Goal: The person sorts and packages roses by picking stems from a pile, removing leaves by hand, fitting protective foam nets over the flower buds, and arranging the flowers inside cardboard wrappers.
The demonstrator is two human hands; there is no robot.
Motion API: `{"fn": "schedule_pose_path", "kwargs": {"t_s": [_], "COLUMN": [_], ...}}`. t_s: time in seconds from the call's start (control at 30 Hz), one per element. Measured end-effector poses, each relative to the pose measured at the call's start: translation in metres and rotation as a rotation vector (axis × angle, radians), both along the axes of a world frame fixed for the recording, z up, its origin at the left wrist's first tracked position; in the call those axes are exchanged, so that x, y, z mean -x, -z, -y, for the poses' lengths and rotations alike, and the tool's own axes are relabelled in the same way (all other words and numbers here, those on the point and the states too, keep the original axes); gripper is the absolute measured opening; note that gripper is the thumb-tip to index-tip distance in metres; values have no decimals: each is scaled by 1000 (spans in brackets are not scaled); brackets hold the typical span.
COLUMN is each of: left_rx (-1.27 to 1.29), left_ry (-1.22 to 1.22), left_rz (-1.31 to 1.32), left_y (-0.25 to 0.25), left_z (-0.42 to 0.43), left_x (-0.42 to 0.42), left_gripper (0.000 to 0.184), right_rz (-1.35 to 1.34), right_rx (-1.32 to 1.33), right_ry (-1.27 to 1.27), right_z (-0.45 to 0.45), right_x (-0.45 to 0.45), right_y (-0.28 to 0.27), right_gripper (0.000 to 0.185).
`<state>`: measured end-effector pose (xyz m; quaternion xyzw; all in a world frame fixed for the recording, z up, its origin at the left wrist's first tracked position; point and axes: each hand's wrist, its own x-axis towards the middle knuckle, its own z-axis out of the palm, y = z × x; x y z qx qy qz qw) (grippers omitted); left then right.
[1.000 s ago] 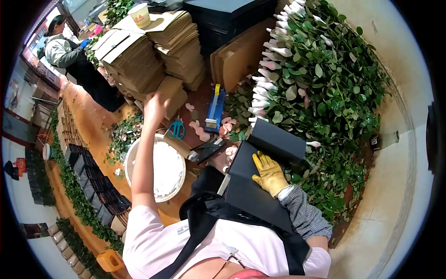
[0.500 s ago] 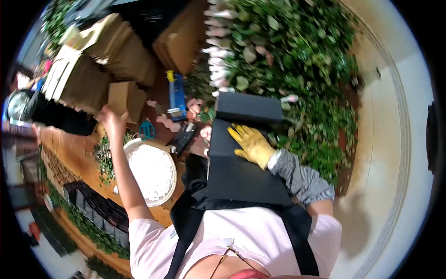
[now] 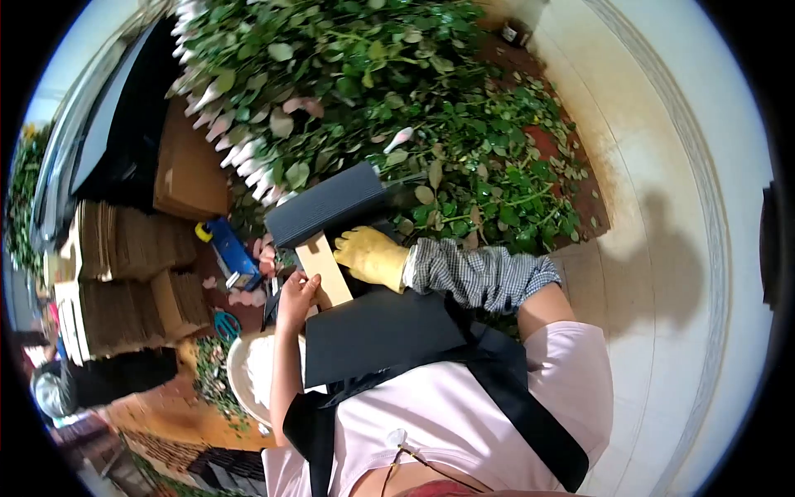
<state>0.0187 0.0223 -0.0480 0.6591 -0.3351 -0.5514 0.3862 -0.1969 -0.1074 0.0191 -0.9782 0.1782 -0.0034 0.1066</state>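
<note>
From my end of the feed, I read everything off the brown cardboard strip (image 3: 331, 275), which lies on the black card between its raised far flap (image 3: 323, 203) and its near panel (image 3: 385, 335). The strip's long axis runs away from the body and slants a little to the left, so one end meets the flap and the other reaches the near panel's far edge. My left hand (image 3: 298, 300) is the nearer one — it has the strip's left long edge in a narrow pinch, thumb on top; I cannot tell how the other fingers sit underneath. My right hand, in a yellow glove (image 3: 373, 257), is laid flat with its fingers slightly spread and pointing left, just beside the strip's right long edge, and I see nothing held in it. Leafy stems (image 3: 464, 157) cover the surface (image 3: 592, 199) beyond the flap and to the right — the strip sits nearer the card's left edge than its right.
</note>
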Motion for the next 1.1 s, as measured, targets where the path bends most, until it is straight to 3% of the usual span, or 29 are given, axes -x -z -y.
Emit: {"fn": "schedule_pose_path", "kwargs": {"t_s": [0.07, 0.13, 0.2, 0.23, 0.3, 0.33, 0.4, 0.47, 0.53, 0.6, 0.67, 0.7, 0.73, 0.8, 0.83, 0.87, 0.97, 1.03, 1.07, 1.1], "left_rx": [-13, -31, 48, 2, -52, -204, 29, 124, 168, -143, -57, -123, 92, -64, 144, 33, 98, 167, 85, 61], "left_ry": [-6, -9, -6, 40, 198, 267, 229, 468, 1055, 990, 1113, 1067, 1010, 943, 790, 732, 672, 733, 707, 734], "left_rz": [225, 313, 392, 498, 831, 741, 377, -552, -312, 320, 814, 593, 497, 460, 771, 995, 1194, 1256, 1283, 1273], "left_y": [-38, -20, -24, -31, -55, -87, -116, -162, -161, -131, -90, -109, -139, -187, -178, -174, -141, -108, -109, -105], "left_z": [7, 7, 6, 7, 10, 13, 4, -10, -5, -19, -36, -34, -26, -4, -6, 4, 21, 23, 20, 21], "left_x": [21, 18, 22, 22, 19, 21, 13, 20, 42, 83, 81, 83, 87, 89, 82, 76, 67, 70, 76, 74], "left_gripper": [30, 32, 33, 33, 35, 34, 36, 45, 60, 73, 77, 70, 57, 44, 37, 32, 32, 35, 37, 36], "right_rz": [-123, -249, -3, -223, -272, -354, -379, -339, -228, -264, -314, -312, -323, -305, -278, -278, -181, -101, -37, 81], "right_rx": [17, -75, -98, -107, -157, -132, -50, -129, -70, -121, -144, -157, -177, -163, -141, -142, -168, -155, -154, -337], "right_ry": [165, 171, -47, -126, -81, -86, -116, -97, -91, -67, -87, -89, -96, -85, -66, -64, -45, -66, -92, -86], "right_z": [3, 10, 7, 5, -3, -2, -3, -3, -6, -7, -6, -3, -3, -7, -7, -7, -5, 2, 7, 13], "right_x": [-6, -9, -5, -11, -15, -23, -28, -22, -18, -22, -20, -20, -17, -17, -19, -20, -20, -9, -7, 4], "right_y": [10, -16, -21, -6, -2, -4, 8, 0, 14, 26, 16, 10, 8, 14, 16, 18, 16, -1, 1, -8], "right_gripper": [21, 38, 61, 82, 86, 86, 91, 94, 91, 101, 97, 96, 96, 94, 93, 93, 84, 64, 56, 47]}}
